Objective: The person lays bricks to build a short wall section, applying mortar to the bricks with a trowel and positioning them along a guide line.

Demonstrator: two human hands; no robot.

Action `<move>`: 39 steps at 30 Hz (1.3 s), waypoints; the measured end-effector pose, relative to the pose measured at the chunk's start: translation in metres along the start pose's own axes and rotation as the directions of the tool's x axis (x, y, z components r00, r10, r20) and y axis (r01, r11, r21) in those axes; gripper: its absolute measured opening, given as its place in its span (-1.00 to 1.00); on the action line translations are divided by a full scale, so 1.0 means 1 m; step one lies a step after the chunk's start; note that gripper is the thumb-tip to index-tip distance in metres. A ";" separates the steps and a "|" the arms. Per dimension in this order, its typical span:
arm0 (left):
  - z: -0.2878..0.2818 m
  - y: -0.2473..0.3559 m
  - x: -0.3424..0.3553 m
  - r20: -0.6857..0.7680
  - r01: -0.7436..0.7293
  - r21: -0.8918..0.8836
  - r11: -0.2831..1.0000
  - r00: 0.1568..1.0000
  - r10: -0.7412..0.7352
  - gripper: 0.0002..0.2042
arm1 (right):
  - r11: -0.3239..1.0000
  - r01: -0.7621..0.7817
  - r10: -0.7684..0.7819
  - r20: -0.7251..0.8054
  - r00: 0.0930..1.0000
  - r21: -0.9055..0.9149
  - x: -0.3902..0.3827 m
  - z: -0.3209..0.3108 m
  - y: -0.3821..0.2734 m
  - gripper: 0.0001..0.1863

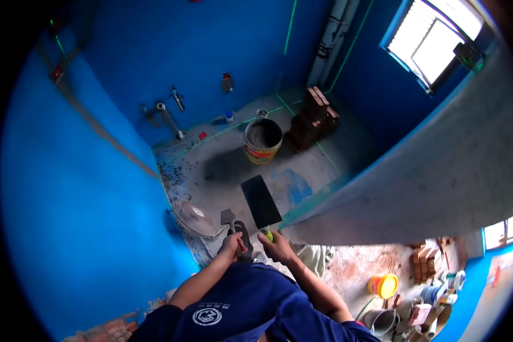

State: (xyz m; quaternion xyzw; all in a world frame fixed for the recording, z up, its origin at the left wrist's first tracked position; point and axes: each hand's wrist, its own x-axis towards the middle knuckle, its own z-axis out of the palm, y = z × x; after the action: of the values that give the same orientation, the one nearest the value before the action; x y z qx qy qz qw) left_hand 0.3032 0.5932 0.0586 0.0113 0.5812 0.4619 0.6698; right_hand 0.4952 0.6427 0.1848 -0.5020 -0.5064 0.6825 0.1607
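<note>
The float [261, 202] pointed from right hand [277, 249] toward bucket [260, 155].
Its long axis slanted left; that hand was closed round its handle, the left hand [231, 246] round a trowel [228, 216].

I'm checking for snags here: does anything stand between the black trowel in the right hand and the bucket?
Nothing visible does: floor shows between the black trowel, held in the right hand, and the bucket. The fan is off to the left.

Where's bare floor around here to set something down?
Bare floor lies between the fan, the grey-filled bucket and the small red piece. The brick stack crowds the bucket's right; tubs crowd the picture's lower right.
</note>
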 end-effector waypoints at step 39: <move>0.186 0.170 0.209 0.237 0.535 0.443 0.720 0.704 -0.669 -0.74 | 0.954 -0.298 0.253 -0.447 0.858 -0.033 0.217 -0.055 -0.037 -0.35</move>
State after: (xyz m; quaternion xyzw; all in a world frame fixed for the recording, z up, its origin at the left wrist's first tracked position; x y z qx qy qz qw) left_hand 0.3252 0.9199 0.0522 0.0228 0.4807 0.0937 0.8716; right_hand 0.4353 0.8455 0.1037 -0.7169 -0.4139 0.5418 0.1456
